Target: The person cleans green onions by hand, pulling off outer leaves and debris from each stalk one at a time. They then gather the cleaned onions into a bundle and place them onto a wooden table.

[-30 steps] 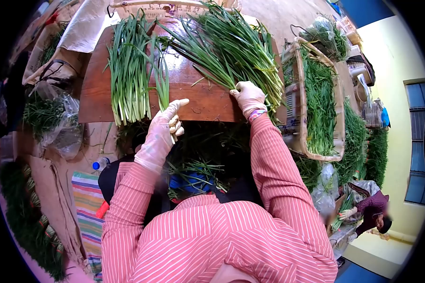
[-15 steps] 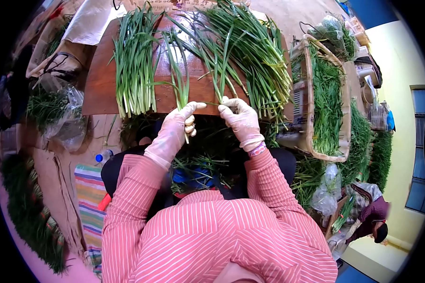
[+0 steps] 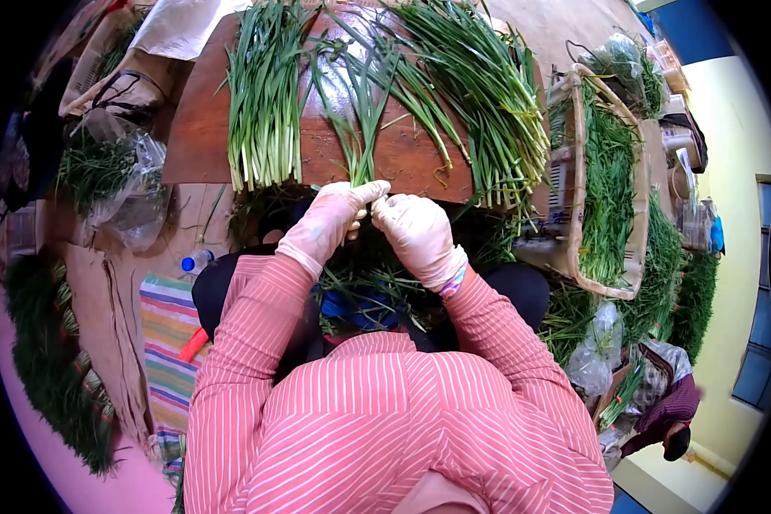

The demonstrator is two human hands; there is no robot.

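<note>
Pinching the cut ends of a small bunch of green stalks, your gloved left hand and right hand meet fingertip to fingertip just at the near edge of the wooden board, both closed on the bunch, whose leaves fan away from you across the board. To its left lies a tidy pile of stalks with ends aligned, to its right a larger loose heap. Further right a basket holds more greens, and another person crouches at the lower right.
</note>
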